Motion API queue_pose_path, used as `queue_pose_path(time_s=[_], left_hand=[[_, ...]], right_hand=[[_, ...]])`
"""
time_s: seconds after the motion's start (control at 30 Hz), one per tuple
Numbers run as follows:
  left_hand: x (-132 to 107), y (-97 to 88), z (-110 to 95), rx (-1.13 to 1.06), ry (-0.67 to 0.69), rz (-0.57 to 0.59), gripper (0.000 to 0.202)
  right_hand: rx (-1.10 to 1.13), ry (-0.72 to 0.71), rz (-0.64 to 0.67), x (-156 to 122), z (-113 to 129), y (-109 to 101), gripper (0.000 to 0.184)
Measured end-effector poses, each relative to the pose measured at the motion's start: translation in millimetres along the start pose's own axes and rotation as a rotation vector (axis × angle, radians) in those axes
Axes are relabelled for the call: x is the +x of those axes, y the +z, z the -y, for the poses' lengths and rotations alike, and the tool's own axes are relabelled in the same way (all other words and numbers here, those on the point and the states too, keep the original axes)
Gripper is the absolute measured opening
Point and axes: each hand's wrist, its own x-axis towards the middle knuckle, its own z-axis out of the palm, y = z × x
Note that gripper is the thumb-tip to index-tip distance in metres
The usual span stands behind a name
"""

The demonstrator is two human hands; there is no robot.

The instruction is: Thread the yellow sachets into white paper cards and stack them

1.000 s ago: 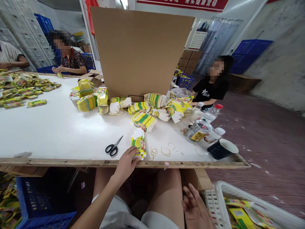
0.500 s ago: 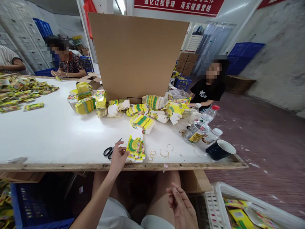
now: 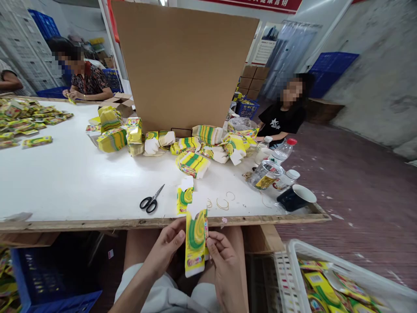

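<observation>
A yellow and green folding carton [image 3: 196, 237] with white end flaps is held upright above my lap, just in front of the table edge. My left hand [image 3: 167, 245] pinches it by its left side. On the right side, the thumb and fingers of my right hand [image 3: 223, 256] grip its edge. Another flat yellow carton [image 3: 184, 198] lies on the table behind it, its white flap pointing away. Black-handled scissors [image 3: 152, 200] rest on the table to the left of that carton, blades slightly apart.
Bundles of flat cartons [image 3: 193, 164] line the table before a large cardboard sheet [image 3: 185, 65]. Rubber bands [image 3: 222, 203], a dark mug [image 3: 296, 198] and a clear jar [image 3: 267, 174] stand or lie right. A white basket [image 3: 295, 261] holds cartons below. Co-workers sit left and right.
My left hand has brought a carton from the table to above my lap. My right hand has risen from my lap and taken hold of its right side.
</observation>
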Motion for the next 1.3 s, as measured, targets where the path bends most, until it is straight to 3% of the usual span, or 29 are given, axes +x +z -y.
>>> queue_pose_path(time_s=[0.1,0.2,0.47,0.6,0.7,0.8,0.9,1.07,1.17,1.23,1.3], left_hand=[[0.4,1.1,0.4,-0.134,-0.104,0.103,0.045],[-0.3,4.4,4.2,-0.182,-0.121,0.148,0.041],[4.9,6.3,18.9,-0.026,-0.032,-0.068,0.038],[5.4,7.5,24.0,0.098,0.007,-0.084,0.045],[2.0,6.6,21.0,0.193,0.069,-0.091,0.063],[-2.5,3.3,13.4,0.298,0.074,-0.009,0.070],[-6.0,1.2,5.4,0.321,0.024,0.102,0.059],[-9.0,5.9,0.3,0.138,-0.070,0.212,0.042],[-10.5,8.7,2.6,0.090,-0.129,0.250,0.038],[-11.7,8.8,4.7,0.102,-0.133,0.245,0.044],[-12.7,8.0,5.8,0.128,-0.135,0.233,0.065]], right_hand=[[0.020,0.066,0.045,-6.3,-4.1,1.0,0.032],[-0.017,0.047,0.038,-9.9,-3.7,1.3,0.030],[-0.115,0.022,0.108,-10.3,-12.7,-3.3,0.035],[-0.182,-0.018,0.085,-7.9,-23.3,-8.1,0.031],[-0.258,-0.126,0.049,-6.7,-19.2,-8.3,0.027],[-0.290,-0.237,0.058,-6.0,-7.3,-7.6,0.038],[-0.296,-0.282,0.148,-5.2,4.4,-11.5,0.050],[-0.347,-0.231,0.291,-2.9,16.8,-24.4,0.030],[-0.420,-0.281,0.306,-1.2,23.5,-26.7,0.023],[-0.474,-0.361,0.290,-0.3,27.0,-25.8,0.026],[-0.504,-0.415,0.292,0.4,27.9,-24.7,0.028]])
